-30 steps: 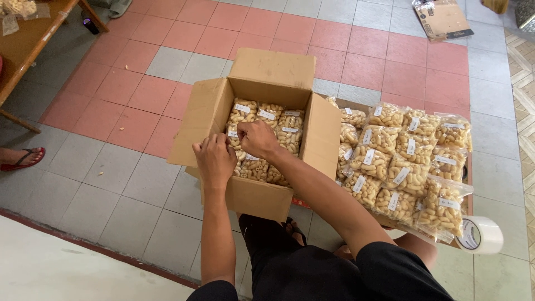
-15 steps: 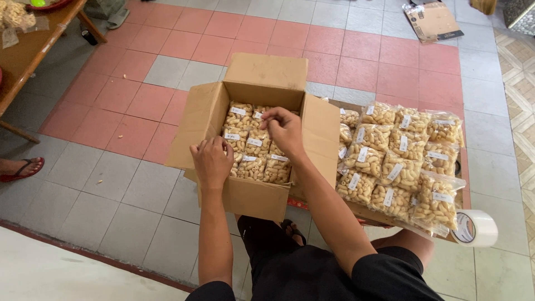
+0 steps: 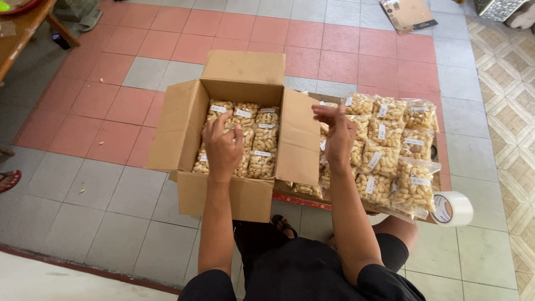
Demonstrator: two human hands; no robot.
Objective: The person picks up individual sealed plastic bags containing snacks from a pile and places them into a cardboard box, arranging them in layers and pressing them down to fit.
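Note:
An open cardboard box (image 3: 184,125) stands on the tiled floor in front of me, filled with clear packets of pale snacks (image 3: 262,147), each with a small white label. My left hand (image 3: 222,146) rests palm down on the packets inside the box. My right hand (image 3: 334,129) hovers empty, fingers apart, above the box's right flap and over a stack of the same packets (image 3: 395,150) lying on a flat cardboard tray to the right.
A roll of clear tape (image 3: 451,209) lies at the tray's near right corner. A wooden table leg (image 3: 58,28) stands at the far left, a flattened carton (image 3: 409,14) at the far right. A foot in a sandal (image 3: 6,181) shows at the left edge.
My right hand has left the box and moved right, over the stack of packets. My left hand has slid further onto the packets in the box.

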